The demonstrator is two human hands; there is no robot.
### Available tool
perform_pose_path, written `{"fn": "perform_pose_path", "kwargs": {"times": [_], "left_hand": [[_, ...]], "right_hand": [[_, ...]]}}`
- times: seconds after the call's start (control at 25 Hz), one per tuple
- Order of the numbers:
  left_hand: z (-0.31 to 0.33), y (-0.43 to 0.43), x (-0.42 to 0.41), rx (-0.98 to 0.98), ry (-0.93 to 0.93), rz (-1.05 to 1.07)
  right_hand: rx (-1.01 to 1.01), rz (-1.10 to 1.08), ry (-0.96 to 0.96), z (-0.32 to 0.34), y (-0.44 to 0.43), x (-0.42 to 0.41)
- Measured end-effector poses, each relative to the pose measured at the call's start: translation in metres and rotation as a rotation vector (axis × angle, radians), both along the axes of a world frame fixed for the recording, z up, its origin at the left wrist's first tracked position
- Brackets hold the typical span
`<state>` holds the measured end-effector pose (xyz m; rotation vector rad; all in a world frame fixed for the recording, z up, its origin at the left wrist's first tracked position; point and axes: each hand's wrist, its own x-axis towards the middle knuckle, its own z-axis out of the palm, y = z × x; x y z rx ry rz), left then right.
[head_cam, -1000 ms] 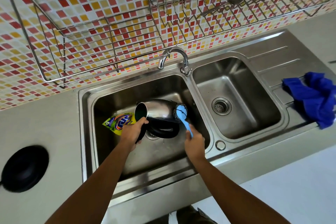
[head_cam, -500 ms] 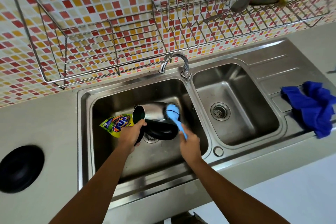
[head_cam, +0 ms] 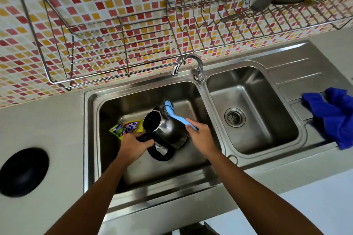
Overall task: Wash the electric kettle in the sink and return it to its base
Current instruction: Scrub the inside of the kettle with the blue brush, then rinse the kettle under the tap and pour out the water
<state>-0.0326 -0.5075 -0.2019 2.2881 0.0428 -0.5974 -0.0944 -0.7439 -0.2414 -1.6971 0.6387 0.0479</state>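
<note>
A steel electric kettle [head_cam: 168, 129] with a black handle lies tilted in the left basin of the double sink [head_cam: 91, 112], its open mouth facing up and left. My left hand [head_cam: 133, 145] grips the black handle near the kettle's rim. My right hand [head_cam: 200, 135] holds a blue-handled scrub brush [head_cam: 175, 114], whose dark bristle head rests against the kettle's far side. The round black kettle base [head_cam: 23, 171] sits on the counter at far left.
A yellow-green detergent sachet [head_cam: 126, 128] lies in the basin left of the kettle. The tap [head_cam: 191, 65] arches over the divider. A blue cloth [head_cam: 334, 114] is bunched on the right drainboard. Wire dish racks [head_cam: 114, 44] hang on the tiled wall above.
The kettle has turned so its mouth faces up toward me. The brush head moved from the kettle's right end up to its far side. The view shifted right and down.
</note>
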Motion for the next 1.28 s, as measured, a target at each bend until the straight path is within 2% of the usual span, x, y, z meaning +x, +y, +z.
{"fn": "perform_pose_path", "kwargs": {"times": [0.16, 0.36, 0.44, 0.64, 0.76, 0.88, 0.96, 1.0, 1.12, 1.2, 1.28], "left_hand": [[-0.004, 0.016, -0.003, 0.102, -0.067, -0.194], [-0.009, 0.023, -0.003, 0.228, -0.226, -0.436], [-0.016, 0.023, -0.005, 0.263, -0.278, -0.517], [-0.018, 0.025, -0.003, 0.34, -0.377, -0.628], [-0.012, 0.019, -0.003, 0.416, -0.4, -0.699], [-0.004, 0.027, -0.007, 0.314, -0.362, -0.589], [-0.002, 0.04, -0.011, 0.166, -0.383, -0.395], [-0.003, 0.053, -0.012, 0.086, -0.402, -0.263], [-0.02, 0.093, -0.019, -0.036, -0.39, 0.101], [-0.04, 0.112, -0.027, 0.011, -0.265, 0.142], [-0.059, 0.116, -0.032, 0.026, -0.105, 0.069]], "right_hand": [[-0.127, -0.062, 0.22, -0.028, -0.011, 0.016], [-0.478, 0.227, 0.365, -0.051, -0.016, 0.016], [-0.543, 0.313, 0.439, -0.063, -0.017, 0.008], [-0.585, 0.407, 0.603, -0.083, -0.016, -0.011], [-0.528, 0.449, 0.662, -0.084, -0.019, -0.017], [-0.5, 0.508, 0.69, -0.063, -0.016, -0.02], [-0.588, 0.43, 0.578, -0.039, -0.007, -0.025], [-0.632, 0.404, 0.458, -0.024, 0.004, -0.029], [-0.551, 0.516, 0.061, 0.027, 0.058, -0.042], [-0.564, 0.661, -0.039, 0.042, 0.095, -0.044], [-0.6, 0.713, -0.084, 0.037, 0.118, -0.037]]}}
